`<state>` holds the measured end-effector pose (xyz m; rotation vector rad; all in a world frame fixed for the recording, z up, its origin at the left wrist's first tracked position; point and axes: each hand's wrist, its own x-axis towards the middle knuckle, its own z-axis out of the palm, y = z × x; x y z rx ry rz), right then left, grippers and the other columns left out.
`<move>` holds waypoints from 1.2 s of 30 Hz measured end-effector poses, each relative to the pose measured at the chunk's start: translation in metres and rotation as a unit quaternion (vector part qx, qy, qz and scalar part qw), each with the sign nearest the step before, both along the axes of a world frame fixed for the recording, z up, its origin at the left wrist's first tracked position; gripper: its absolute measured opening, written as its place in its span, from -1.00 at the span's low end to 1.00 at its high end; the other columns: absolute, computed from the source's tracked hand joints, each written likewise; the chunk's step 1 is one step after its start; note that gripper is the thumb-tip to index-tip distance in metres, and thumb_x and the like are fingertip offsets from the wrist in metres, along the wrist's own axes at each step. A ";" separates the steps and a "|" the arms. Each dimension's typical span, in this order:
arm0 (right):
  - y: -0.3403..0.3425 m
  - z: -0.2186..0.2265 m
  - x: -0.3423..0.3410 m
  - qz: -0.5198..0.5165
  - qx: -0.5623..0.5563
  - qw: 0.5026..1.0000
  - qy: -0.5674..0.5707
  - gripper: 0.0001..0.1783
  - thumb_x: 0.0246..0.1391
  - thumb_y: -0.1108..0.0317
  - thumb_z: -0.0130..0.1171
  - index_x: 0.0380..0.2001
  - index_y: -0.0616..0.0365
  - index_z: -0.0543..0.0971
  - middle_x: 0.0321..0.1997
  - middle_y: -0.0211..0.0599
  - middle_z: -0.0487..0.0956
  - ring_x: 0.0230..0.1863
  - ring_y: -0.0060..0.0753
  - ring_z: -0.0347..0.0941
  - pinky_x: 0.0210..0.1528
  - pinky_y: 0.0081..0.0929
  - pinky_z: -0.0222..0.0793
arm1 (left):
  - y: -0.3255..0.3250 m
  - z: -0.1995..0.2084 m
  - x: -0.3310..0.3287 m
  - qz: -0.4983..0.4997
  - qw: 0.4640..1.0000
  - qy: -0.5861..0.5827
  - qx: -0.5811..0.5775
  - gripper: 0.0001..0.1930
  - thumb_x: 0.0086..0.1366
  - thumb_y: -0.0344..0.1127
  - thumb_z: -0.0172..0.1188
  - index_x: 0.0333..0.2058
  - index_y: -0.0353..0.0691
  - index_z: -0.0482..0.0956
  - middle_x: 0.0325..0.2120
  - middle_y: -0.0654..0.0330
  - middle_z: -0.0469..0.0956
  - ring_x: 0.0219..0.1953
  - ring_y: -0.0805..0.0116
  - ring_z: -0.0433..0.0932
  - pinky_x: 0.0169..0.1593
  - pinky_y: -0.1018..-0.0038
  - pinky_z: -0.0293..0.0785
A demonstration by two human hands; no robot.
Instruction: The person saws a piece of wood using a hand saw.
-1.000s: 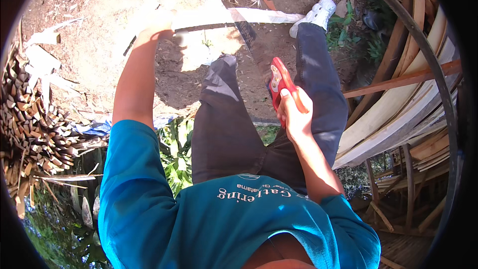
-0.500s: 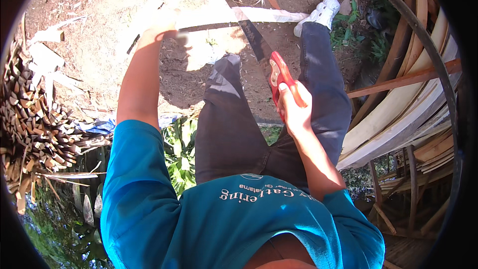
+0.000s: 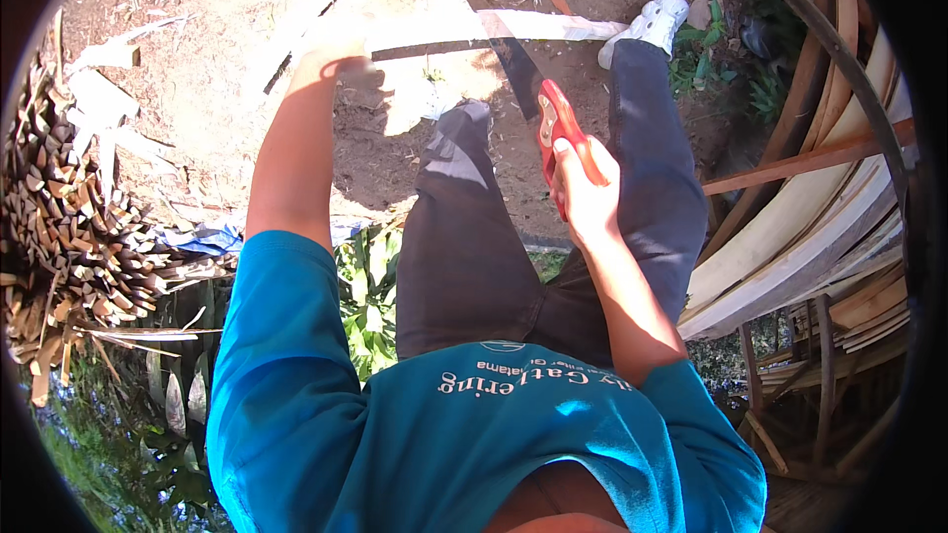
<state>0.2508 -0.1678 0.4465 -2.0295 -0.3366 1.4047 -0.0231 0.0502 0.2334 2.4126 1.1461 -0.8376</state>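
My right hand (image 3: pixel 587 188) is closed around the red handle of a hand saw (image 3: pixel 513 74). The saw's dark blade points away from me and crosses a long pale strip of wood (image 3: pixel 563 27). That strip runs sideways above the ground, its right end by the white shoe (image 3: pixel 652 28) on my right foot. Further left, my left hand (image 3: pixel 341 47) is near the strip's other end. Strong glare washes out its fingers, so its grip on the strip cannot be made out.
At the left stands a stack of cut wood pieces (image 3: pixel 79 207), with pale scraps (image 3: pixel 104 99) beside it. Long curved planks (image 3: pixel 790 227) lie at the right behind a dark curved bar (image 3: pixel 849 59) and a reddish slat (image 3: pixel 805 158). Green leaves (image 3: pixel 367 306) grow near my left leg.
The saw has slid a little away from me across the pale strip. The whole view has shifted slightly, and my left arm stays near the strip's left end.
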 end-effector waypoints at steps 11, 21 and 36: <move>0.011 -0.011 -0.002 0.022 0.028 0.999 0.012 -0.78 0.35 0.36 0.18 -0.43 0.12 0.53 -0.63 -0.59 0.43 -0.65 -0.78 0.28 -0.60 -0.68 0.18 | 0.018 -0.004 -0.001 -0.011 0.998 0.054 -0.041 -0.45 0.13 -0.26 0.26 0.16 -0.06 0.57 -0.04 -0.08 0.63 0.17 -0.07 0.50 0.19 0.12 0.52; -0.014 0.040 0.037 -0.027 -0.027 0.998 0.049 -0.80 0.35 0.34 0.12 -0.34 0.23 0.48 -0.71 -0.53 0.29 -0.76 -0.69 0.15 -0.64 -0.59 0.22 | 0.028 0.000 0.001 -0.041 0.999 0.026 -0.021 -0.53 0.07 -0.33 0.26 0.04 -0.11 0.63 -0.20 -0.07 0.70 -0.02 -0.05 0.65 0.09 0.12 0.58; 0.008 -0.010 0.040 -0.014 0.028 0.996 0.081 -0.77 0.35 0.32 0.14 -0.40 0.20 0.48 -0.70 -0.52 0.34 -0.75 -0.69 0.17 -0.65 -0.59 0.17 | 0.013 0.019 0.002 0.017 0.996 0.028 -0.083 -0.43 0.07 -0.30 0.23 0.14 -0.10 0.59 0.00 -0.18 0.59 0.13 -0.14 0.47 0.20 0.10 0.47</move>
